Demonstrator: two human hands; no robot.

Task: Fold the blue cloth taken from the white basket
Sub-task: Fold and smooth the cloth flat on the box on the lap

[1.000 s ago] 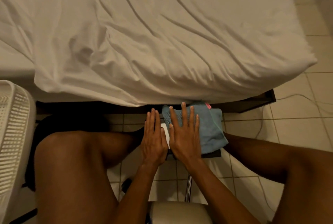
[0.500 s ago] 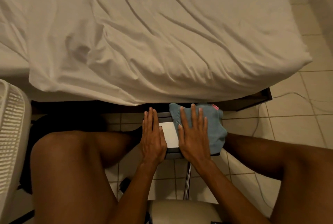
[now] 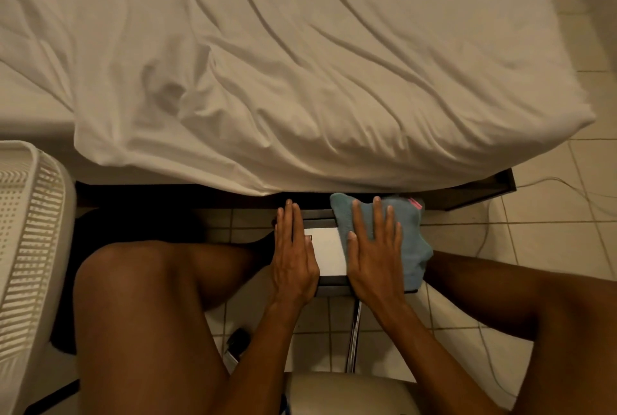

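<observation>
— Hidden or cut off?
— Far edge of the blue cloth tucked under the overhanging white bedsheet; middle covered by the right hand. White basket cropped at the left edge of frame. Small stand beneath mostly masked by hands and cloth.

— Anything around, in the way?
— Bare knees on either side, tiled floor with a thin cable at right, pale chair seat at bottom centre.

— Cloth's lie?
— Lower centre-right, bunched on the stand's right part, long axis running up-down in frame, pink tag at the upper right corner.

— Grips?
— Right hand flat, fingers spread, pressing the cloth, nothing grasped. Left hand flat, fingers together, on the stand's left side, empty.
</observation>
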